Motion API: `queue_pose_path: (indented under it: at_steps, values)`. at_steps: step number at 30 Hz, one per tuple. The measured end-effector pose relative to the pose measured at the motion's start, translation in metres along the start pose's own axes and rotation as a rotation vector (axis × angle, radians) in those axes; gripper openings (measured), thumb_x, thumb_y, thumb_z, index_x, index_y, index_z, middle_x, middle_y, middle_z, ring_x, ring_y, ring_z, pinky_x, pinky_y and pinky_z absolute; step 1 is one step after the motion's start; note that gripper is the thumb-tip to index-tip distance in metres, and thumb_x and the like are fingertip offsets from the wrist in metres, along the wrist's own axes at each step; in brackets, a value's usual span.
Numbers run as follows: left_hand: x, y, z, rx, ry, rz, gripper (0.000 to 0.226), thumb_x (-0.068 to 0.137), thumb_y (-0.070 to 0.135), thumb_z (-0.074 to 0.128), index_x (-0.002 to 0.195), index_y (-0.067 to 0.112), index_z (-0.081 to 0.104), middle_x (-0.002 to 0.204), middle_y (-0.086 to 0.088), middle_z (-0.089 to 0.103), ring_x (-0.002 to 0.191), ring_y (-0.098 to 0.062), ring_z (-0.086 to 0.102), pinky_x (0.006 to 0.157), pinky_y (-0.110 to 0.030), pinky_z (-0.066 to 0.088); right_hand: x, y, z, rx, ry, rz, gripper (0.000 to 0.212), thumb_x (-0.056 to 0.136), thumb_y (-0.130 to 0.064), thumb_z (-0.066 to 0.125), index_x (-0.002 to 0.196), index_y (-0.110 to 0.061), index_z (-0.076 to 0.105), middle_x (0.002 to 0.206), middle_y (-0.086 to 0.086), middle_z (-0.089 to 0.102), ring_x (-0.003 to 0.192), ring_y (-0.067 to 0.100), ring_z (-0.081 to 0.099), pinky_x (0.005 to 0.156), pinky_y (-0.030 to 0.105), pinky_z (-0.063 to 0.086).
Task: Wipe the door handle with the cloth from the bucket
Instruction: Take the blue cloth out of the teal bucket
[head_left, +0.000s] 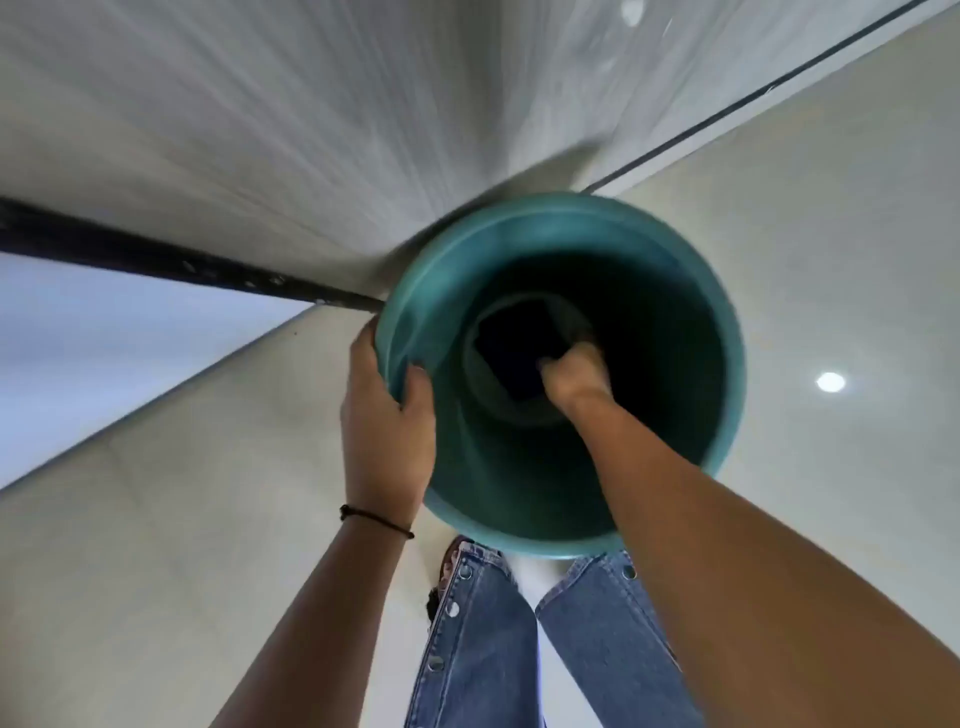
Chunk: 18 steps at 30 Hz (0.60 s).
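A teal plastic bucket (675, 291) stands on the pale tiled floor, seen from straight above. A dark folded cloth (511, 345) lies flat on its bottom. My right hand (574, 376) reaches deep inside, its fingers closed on the cloth's right edge. My left hand (387, 415) grips the bucket's left rim, thumb inside and fingers outside. No door handle is in view.
A grey wall or door panel (311, 114) rises just behind the bucket, with a black strip (156, 260) along its base at the left. My legs in blue jeans (483, 639) stand below the bucket. Pale floor tiles (831, 260) spread right.
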<state>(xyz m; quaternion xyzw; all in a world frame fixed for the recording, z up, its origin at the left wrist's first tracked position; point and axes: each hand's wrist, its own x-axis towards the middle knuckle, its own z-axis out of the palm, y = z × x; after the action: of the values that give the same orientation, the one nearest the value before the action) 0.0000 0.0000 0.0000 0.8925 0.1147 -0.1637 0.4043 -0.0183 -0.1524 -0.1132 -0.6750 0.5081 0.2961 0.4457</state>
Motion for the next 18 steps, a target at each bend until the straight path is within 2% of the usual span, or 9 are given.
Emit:
queue_pose_path:
  at_steps: [2, 5, 8, 11, 13, 14, 15, 16, 18]
  values:
    - [0.007, -0.010, 0.007, 0.041, 0.068, 0.051, 0.026, 0.092, 0.008, 0.050, 0.118, 0.013, 0.054, 0.092, 0.011, 0.059, 0.081, -0.003, 0.057, 0.068, -0.007, 0.040, 0.028, 0.006, 0.016, -0.035, -0.009, 0.024, 0.061, 0.090, -0.017, 0.060, 0.142, 0.000, 0.034, 0.145, 0.020, 0.045, 0.132, 0.034, 0.045, 0.112, 0.037, 0.037]
    - [0.010, -0.023, 0.012, -0.017, 0.096, 0.055, 0.016, 0.093, 0.011, 0.053, 0.091, 0.027, 0.054, 0.077, 0.017, 0.056, 0.067, 0.010, 0.052, 0.061, -0.002, 0.038, 0.056, 0.014, 0.039, -0.077, 0.029, 0.056, 0.081, 0.079, -0.024, 0.071, 0.144, -0.002, 0.028, 0.145, 0.020, 0.044, 0.131, 0.035, 0.045, 0.110, 0.040, 0.040]
    - [0.013, -0.024, 0.015, -0.057, 0.111, 0.027, 0.020, 0.093, 0.014, 0.054, 0.080, 0.029, 0.051, 0.071, 0.011, 0.056, 0.060, 0.005, 0.049, 0.057, -0.005, 0.039, 0.055, 0.011, 0.044, -0.021, -0.027, 0.085, 0.059, 0.085, -0.014, 0.065, 0.137, 0.003, 0.041, 0.136, 0.020, 0.054, 0.122, 0.033, 0.054, 0.100, 0.033, 0.045]
    - [0.016, -0.024, 0.015, -0.076, 0.067, -0.042, 0.002, 0.094, 0.015, 0.054, 0.092, 0.015, 0.056, 0.072, 0.009, 0.056, 0.059, -0.001, 0.048, 0.054, -0.005, 0.038, 0.023, 0.002, 0.032, 0.169, -0.116, 0.055, 0.046, 0.085, -0.016, 0.065, 0.125, 0.004, 0.054, 0.121, 0.019, 0.063, 0.109, 0.031, 0.061, 0.084, 0.027, 0.046]
    - [0.010, -0.019, 0.009, -0.091, 0.020, -0.124, 0.017, 0.095, 0.019, 0.052, 0.108, 0.011, 0.056, 0.086, 0.009, 0.060, 0.070, 0.001, 0.055, 0.063, -0.002, 0.041, -0.019, -0.005, 0.017, 0.280, -0.105, -0.013, 0.029, 0.080, -0.015, 0.067, 0.106, -0.002, 0.065, 0.100, 0.017, 0.066, 0.088, 0.027, 0.063, 0.074, 0.028, 0.047]
    - [0.004, -0.012, 0.005, -0.106, 0.007, -0.173, 0.029, 0.095, 0.023, 0.051, 0.121, 0.010, 0.052, 0.102, 0.004, 0.062, 0.088, 0.001, 0.058, 0.078, -0.005, 0.044, -0.043, -0.008, 0.006, 0.349, -0.113, -0.033, 0.014, 0.078, -0.011, 0.066, 0.092, -0.008, 0.067, 0.092, 0.015, 0.066, 0.079, 0.025, 0.061, 0.070, 0.030, 0.048]
    - [-0.004, -0.004, 0.000, -0.111, 0.002, -0.227, 0.040, 0.096, 0.026, 0.050, 0.133, 0.013, 0.044, 0.125, -0.002, 0.056, 0.111, -0.009, 0.055, 0.097, -0.016, 0.043, -0.067, -0.009, -0.004, 0.429, -0.148, -0.037, 0.007, 0.077, -0.007, 0.065, 0.082, -0.012, 0.066, 0.087, 0.014, 0.065, 0.074, 0.024, 0.060, 0.067, 0.032, 0.049]
    - [-0.016, 0.011, -0.007, -0.128, 0.005, -0.285, 0.049, 0.096, 0.030, 0.049, 0.141, 0.014, 0.035, 0.142, -0.006, 0.043, 0.129, -0.018, 0.044, 0.109, -0.027, 0.036, -0.094, -0.011, -0.018, 0.511, -0.199, -0.035, 0.011, 0.077, -0.003, 0.062, 0.079, -0.014, 0.065, 0.086, 0.013, 0.065, 0.073, 0.023, 0.060, 0.067, 0.032, 0.051]
    - [-0.045, 0.051, -0.030, -0.202, 0.021, -0.372, 0.056, 0.096, 0.034, 0.048, 0.145, 0.015, 0.029, 0.153, -0.007, 0.029, 0.140, -0.021, 0.029, 0.116, -0.036, 0.027, -0.155, -0.017, -0.052, 0.608, -0.296, -0.047, 0.019, 0.079, 0.004, 0.057, 0.085, -0.012, 0.065, 0.086, 0.012, 0.066, 0.075, 0.023, 0.060, 0.069, 0.033, 0.051]
